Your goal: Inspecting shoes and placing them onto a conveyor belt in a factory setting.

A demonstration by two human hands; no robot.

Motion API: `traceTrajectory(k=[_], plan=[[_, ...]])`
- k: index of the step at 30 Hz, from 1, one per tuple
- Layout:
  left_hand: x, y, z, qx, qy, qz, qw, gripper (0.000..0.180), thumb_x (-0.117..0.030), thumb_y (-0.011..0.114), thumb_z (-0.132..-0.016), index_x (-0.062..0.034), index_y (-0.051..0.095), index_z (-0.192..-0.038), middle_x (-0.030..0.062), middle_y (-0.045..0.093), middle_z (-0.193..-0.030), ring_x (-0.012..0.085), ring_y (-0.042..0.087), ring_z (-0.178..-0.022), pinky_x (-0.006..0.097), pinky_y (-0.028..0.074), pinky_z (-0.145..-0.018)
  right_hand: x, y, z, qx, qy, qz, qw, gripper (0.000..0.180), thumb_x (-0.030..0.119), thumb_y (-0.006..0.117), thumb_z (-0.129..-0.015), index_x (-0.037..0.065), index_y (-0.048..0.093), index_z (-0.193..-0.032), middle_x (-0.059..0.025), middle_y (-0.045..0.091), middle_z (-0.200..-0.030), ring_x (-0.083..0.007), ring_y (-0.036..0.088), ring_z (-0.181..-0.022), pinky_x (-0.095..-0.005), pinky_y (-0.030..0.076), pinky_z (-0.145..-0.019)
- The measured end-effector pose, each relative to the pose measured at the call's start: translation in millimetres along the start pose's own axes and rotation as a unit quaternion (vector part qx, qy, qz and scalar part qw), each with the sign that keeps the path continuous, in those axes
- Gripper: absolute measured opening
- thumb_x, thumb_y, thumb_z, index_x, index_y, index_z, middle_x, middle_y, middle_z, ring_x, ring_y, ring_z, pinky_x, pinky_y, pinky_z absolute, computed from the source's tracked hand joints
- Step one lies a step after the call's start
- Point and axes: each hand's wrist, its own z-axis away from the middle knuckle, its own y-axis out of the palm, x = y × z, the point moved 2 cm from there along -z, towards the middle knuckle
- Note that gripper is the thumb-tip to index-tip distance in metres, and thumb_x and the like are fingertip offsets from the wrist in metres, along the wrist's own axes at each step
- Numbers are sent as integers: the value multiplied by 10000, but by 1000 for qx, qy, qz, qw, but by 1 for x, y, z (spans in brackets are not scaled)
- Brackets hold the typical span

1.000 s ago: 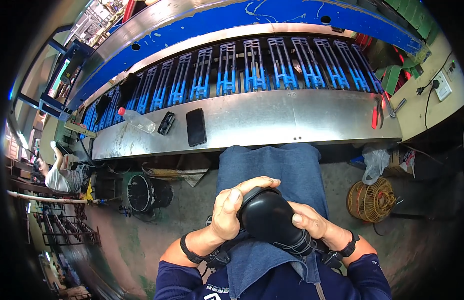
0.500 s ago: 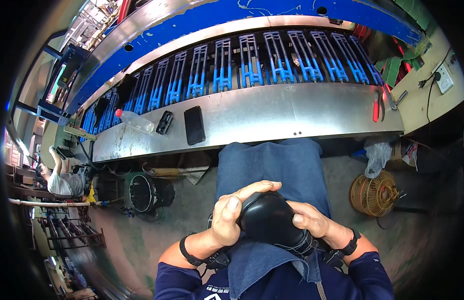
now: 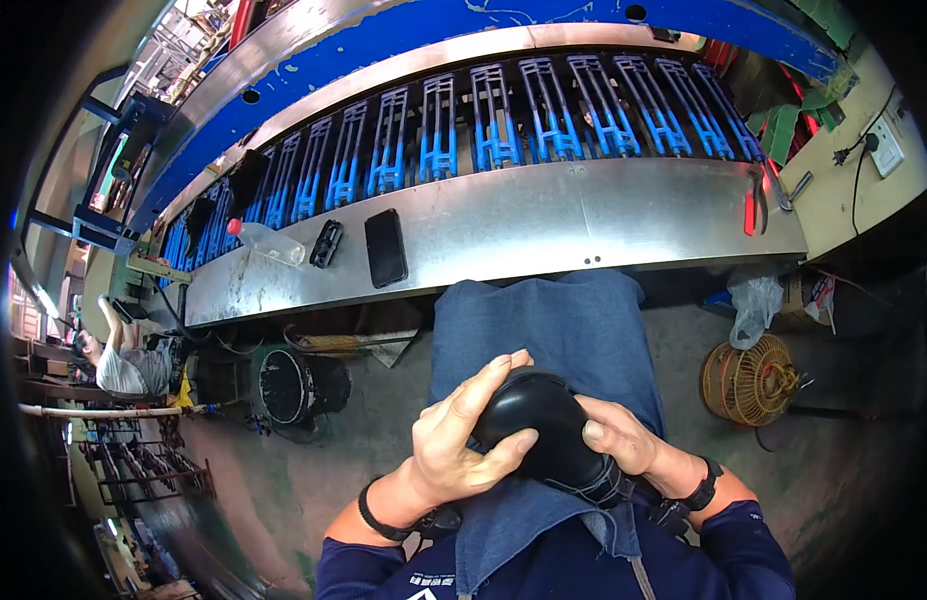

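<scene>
Above my lap I hold a smooth, glossy black rounded object with thin cords around its narrower lower end; its exact kind I cannot make out. My left hand grips its left side, thumb laid across the front and fingers reaching along the far edge. On the opposite side, my right hand closes around it, thumb on top and the other fingers partly hidden behind. Blue apron cloth covers my legs beneath the object.
Ahead runs a metal bench edge with a phone, a plastic bottle, a small black case and red-handled pliers. Several blue-black forks line up behind it. A bucket and wicker basket flank me; someone sits far left.
My left hand has shifted its hold: the fingers are straighter and the thumb now lies across the object's front. The object has turned slightly more upright. My right hand stays nearly in place.
</scene>
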Motion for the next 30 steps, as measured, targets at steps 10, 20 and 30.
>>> traceTrajectory(k=[10, 20, 30], plan=[[16, 26, 2, -74, -42, 33, 996, 866, -157, 810, -830, 108, 299, -1477, 241, 698, -1127, 316, 725, -992, 350, 581, -857, 1, -7, 6, -29, 12, -36, 999, 553, 433, 453, -1020, -47, 566, -1271, -42, 609, -932, -104, 554, -843, -275, 447, -752], [20, 35, -28, 13, -9, 135, 991, 650, -265, 647, -979, 78, 389, -1468, 259, 553, -1397, 361, 637, -1185, 354, 487, -1002, 20, -22, 9, -77, 58, -419, 903, 647, 488, 374, -1055, -39, 458, -1420, -206, 608, -1313, -286, 648, -1147, -403, 535, -1000], [19, 32, -30, 58, -17, 16, 998, 621, -125, 671, -943, 113, 393, -1445, 317, 591, -1294, 375, 725, -925, 343, 569, -770, -3, -24, 7, -91, 43, -483, 870, 687, 528, 411, -1031, -28, 452, -1432, -217, 584, -1351, -320, 634, -1182, -447, 531, -1018]])
